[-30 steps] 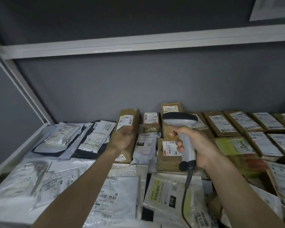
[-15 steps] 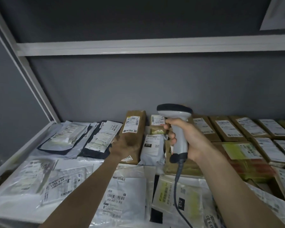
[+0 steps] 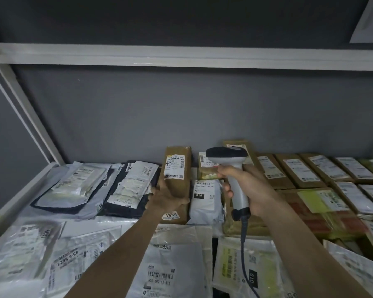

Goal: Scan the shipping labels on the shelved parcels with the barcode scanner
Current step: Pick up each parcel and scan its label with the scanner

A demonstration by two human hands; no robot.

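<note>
My left hand (image 3: pixel 167 197) is gripping the lower part of a brown box (image 3: pixel 178 181), fingers curled round its left edge and thumb under its right, and is propping it up so its label (image 3: pixel 174 167) is facing me. My right hand (image 3: pixel 249 190) is wrapping tightly round the handle of the scanner (image 3: pixel 228 168), whose dark head is sitting just right of centre and pointing away from me towards the back wall (image 3: pixel 181 108). The scanner's cord (image 3: pixel 244 250) is trailing down to the bottom edge of the frame.

To do this step well, I judge that I should be turning the scanner's head leftward and down until it is aiming squarely at the barcode near the label's top, while holding the box steady and tilted away from glare.

The label is lying above my left hand and just left of the scanner's head, near but apart. A white bag (image 3: pixel 206 200) is standing between my two hands. More brown parcels (image 3: pixel 306 171) are filling the right of the frame, and flat grey bags (image 3: pixel 73 188) are lying at left on the shelf (image 3: pixel 19 193).
</note>
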